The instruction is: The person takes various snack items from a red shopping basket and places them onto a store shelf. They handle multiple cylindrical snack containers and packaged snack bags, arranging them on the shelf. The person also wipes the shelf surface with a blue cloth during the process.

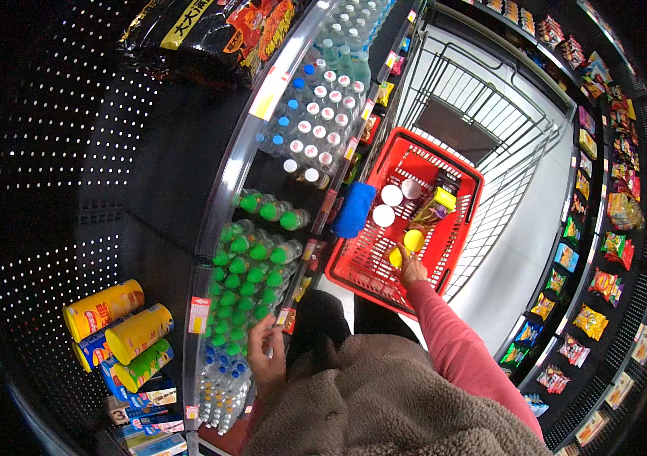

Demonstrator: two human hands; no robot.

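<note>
My right hand [413, 270] reaches down into a red plastic shopping basket [335, 271]. Its fingers are around a canister with a yellow lid [396, 257], though the grip is partly hidden. A second yellow-lidded canister [414, 240] touches or nearly touches the fingers. Farther inside the basket stand several white-lidded containers [383, 216] and a yellow-topped package [445, 199]. A blue cloth-like item [354, 210] hangs over the basket's left rim. My left hand [267, 350] holds nothing, fingers slightly apart, beside the green-capped bottles [255, 275] on the shelf.
Beyond the basket is a metal shopping cart [472, 97]. Shelving at left bears white-capped bottles [318, 132], chip canisters [140, 333] and a large black snack bag [204, 40]. Snack packets [590, 322] line the right shelves. Pale floor [546, 211] shows between cart and shelves.
</note>
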